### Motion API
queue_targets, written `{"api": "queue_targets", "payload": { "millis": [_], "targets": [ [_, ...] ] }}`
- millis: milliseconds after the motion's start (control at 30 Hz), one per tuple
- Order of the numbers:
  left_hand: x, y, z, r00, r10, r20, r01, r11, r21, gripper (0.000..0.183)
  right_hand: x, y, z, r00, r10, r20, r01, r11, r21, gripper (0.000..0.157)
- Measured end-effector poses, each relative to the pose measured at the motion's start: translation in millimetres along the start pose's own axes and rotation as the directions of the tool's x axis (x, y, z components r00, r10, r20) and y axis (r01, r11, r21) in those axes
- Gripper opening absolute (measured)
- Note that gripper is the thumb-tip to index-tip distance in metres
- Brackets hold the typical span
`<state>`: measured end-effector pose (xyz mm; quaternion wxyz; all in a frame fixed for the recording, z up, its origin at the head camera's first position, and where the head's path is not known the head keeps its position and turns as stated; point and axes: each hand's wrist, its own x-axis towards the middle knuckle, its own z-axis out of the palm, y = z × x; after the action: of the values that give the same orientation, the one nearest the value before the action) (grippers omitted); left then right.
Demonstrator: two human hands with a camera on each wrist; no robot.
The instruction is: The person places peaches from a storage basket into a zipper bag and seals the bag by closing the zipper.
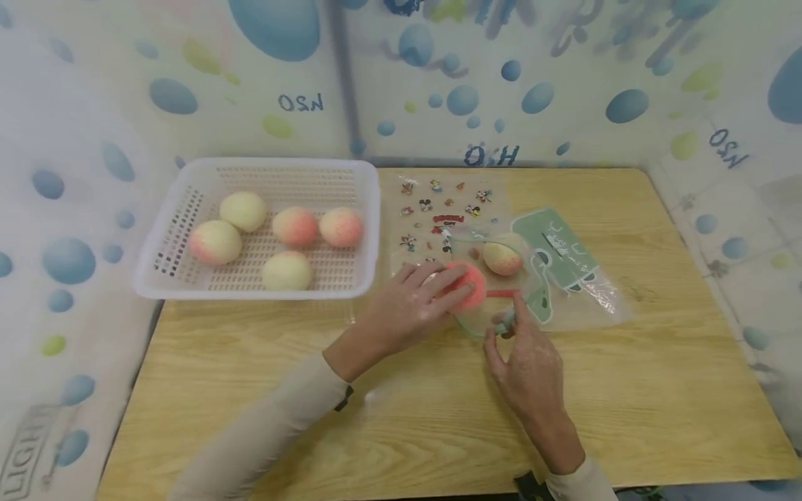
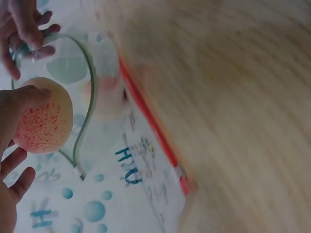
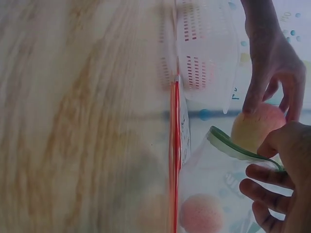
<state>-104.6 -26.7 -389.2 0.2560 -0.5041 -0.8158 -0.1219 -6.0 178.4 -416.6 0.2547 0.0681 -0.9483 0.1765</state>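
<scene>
My left hand [image 1: 401, 309] grips a yellow-pink peach [image 2: 46, 116] at the open mouth of a clear zip bag, whose green-edged rim [image 3: 238, 148] stands spread apart. With thumb and fingers, my right hand [image 1: 532, 362] pinches the near side of that rim. Inside the bag lies another peach [image 1: 503, 256], toward its far end. Green print covers the bag's far right part [image 1: 554, 247]. Under it on the table is a second clear bag [image 1: 447, 198] with small cartoon prints and a red zip strip [image 1: 501, 293].
At the back left stands a white perforated basket [image 1: 370, 229] holding several peaches [image 1: 287, 270]. The bags and basket rest on a wooden table [image 1: 677, 390]. Behind it and along both sides runs a white backdrop [image 1: 388, 90] with blue and green spots.
</scene>
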Motion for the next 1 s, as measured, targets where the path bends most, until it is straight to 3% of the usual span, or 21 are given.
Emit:
{"api": "queue_targets", "payload": {
  "millis": [267, 433, 600, 767, 833, 1000],
  "targets": [
    [1.2, 7.9, 23.8, 0.988, -0.034, 0.149, 0.04, 0.998, -0.038, 0.051, -2, -1, 2.5, 0.998, 0.028, 0.055, -0.027, 1.0, -0.003, 0.067],
    [-1.3, 11.3, 35.2, 0.98, -0.03, 0.199, 0.035, 0.999, -0.017, 0.047, -4, 0, 3.6, 0.998, 0.022, 0.067, -0.021, 1.0, -0.015, 0.068],
    [-3.3, 15.0, 41.1, 0.985, -0.011, 0.173, 0.019, 0.999, -0.044, 0.033, -5, -1, 4.3, 0.997, 0.018, 0.071, -0.016, 1.0, -0.024, 0.067],
    [-5.9, 13.3, 40.8, 0.994, -0.052, 0.096, 0.059, 0.995, -0.075, 0.024, -5, 0, 4.0, 0.997, 0.035, 0.074, -0.034, 0.999, -0.022, 0.068],
    [-8.3, 11.9, 40.4, 0.993, -0.061, 0.105, 0.068, 0.996, -0.065, 0.023, -5, 0, 4.1, 0.996, 0.041, 0.081, -0.039, 0.999, -0.017, 0.068],
    [-11.2, 14.2, 41.2, 0.979, -0.046, 0.199, 0.051, 0.998, -0.021, 0.026, -6, -1, 6.1, 0.996, 0.03, 0.085, -0.03, 1.0, 0.003, 0.068]
  ]
}}
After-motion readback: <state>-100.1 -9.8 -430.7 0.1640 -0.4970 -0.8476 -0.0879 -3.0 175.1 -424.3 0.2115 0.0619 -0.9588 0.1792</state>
